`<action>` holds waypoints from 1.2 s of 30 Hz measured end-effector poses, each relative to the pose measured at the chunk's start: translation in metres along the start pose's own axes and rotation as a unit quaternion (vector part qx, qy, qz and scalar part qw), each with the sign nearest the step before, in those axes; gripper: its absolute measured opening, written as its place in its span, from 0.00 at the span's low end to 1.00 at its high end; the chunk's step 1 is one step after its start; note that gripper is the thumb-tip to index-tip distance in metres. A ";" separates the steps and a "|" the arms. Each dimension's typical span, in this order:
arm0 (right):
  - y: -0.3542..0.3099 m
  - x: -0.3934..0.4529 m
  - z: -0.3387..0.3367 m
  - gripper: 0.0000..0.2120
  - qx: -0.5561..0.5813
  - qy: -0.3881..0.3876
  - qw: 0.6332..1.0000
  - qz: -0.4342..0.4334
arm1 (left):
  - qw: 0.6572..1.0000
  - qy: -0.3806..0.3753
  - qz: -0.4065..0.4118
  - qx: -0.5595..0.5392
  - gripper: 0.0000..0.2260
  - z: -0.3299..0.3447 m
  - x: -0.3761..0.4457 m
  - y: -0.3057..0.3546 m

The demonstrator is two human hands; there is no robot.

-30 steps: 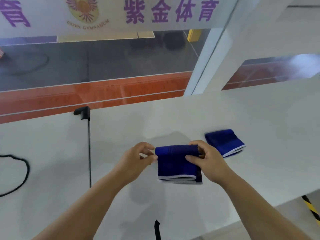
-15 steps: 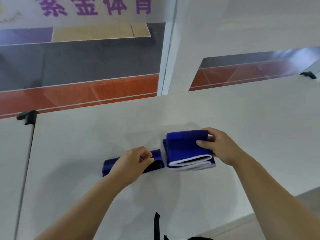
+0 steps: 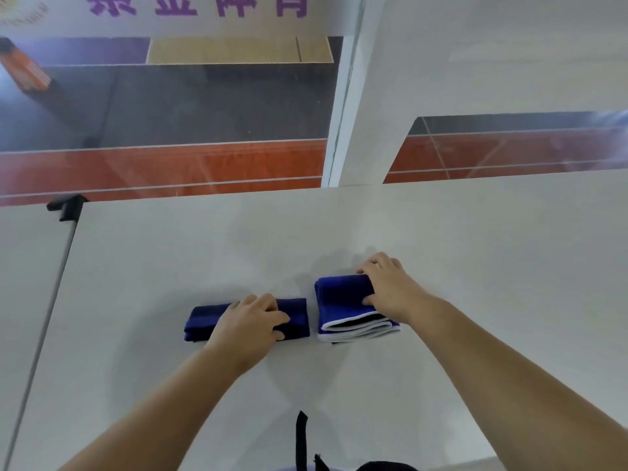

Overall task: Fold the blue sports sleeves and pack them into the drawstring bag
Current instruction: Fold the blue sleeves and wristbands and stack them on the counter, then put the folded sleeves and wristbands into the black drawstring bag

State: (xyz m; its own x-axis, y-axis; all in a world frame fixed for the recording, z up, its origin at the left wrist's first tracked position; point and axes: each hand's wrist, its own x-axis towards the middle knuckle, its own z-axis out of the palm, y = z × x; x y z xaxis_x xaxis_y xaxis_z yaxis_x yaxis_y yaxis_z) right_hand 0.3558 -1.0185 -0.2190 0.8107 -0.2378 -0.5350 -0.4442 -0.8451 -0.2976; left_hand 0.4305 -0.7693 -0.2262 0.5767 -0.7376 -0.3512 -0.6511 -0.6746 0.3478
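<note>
My left hand (image 3: 249,322) lies palm down across the middle of a long blue sleeve (image 3: 204,322), fingers spread a little and curled over its far edge, the thumb tucked against its near side. It is pressing on the cloth and perhaps pinching it; I cannot tell whether the fingers have really closed on it. That sleeve lies flat on the white table (image 3: 475,266), stretched left to right, its dark blue ends showing on either side of my hand.

My right hand (image 3: 390,288) rests on a folded stack of blue sleeves (image 3: 339,295) just to the right of the long one, with a narrow strip of table between the two. The fingers bend over the stack's far right corner and the thumb presses down on its top face, so the hand grips the right side of the pile. The stack's white-trimmed edges face me at the near side, layered one on another, with a dark gap between the upper layers.

Both forearms run back toward me, bare. At the near edge, between my arms, a black strap (image 3: 300,443) stands up and a bit of dark fabric shows beside it; too little is visible to say whether it is the drawstring bag. On the left, a seam crosses the table, with a black clip (image 3: 66,206) at its far end. Beyond the table is a glass wall with purple lettering (image 3: 197,5), and a red and grey floor behind it.
</note>
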 end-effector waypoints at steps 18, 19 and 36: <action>-0.005 -0.042 -0.010 0.10 0.037 0.020 0.998 0.041 | 0.993 0.027 0.043 0.103 0.14 0.008 -0.010 0.001; -0.006 -0.048 -0.014 0.10 0.045 0.043 0.997 0.036 | 0.993 0.018 0.040 0.112 0.15 0.007 -0.011 0.002; -0.170 -0.113 -0.035 0.12 -0.105 0.153 0.966 -0.178 | 0.987 0.078 -0.106 0.089 0.15 -0.040 -0.158 -0.081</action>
State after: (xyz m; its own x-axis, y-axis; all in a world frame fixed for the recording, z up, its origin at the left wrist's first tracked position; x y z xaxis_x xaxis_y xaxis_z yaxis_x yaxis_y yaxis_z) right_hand 0.3532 -0.8646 -0.0803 0.9871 -0.0179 -0.1590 -0.0556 -0.9702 -0.2358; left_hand 0.4121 -0.5992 -0.1643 0.7689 -0.5856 -0.2567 -0.5767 -0.8085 0.1170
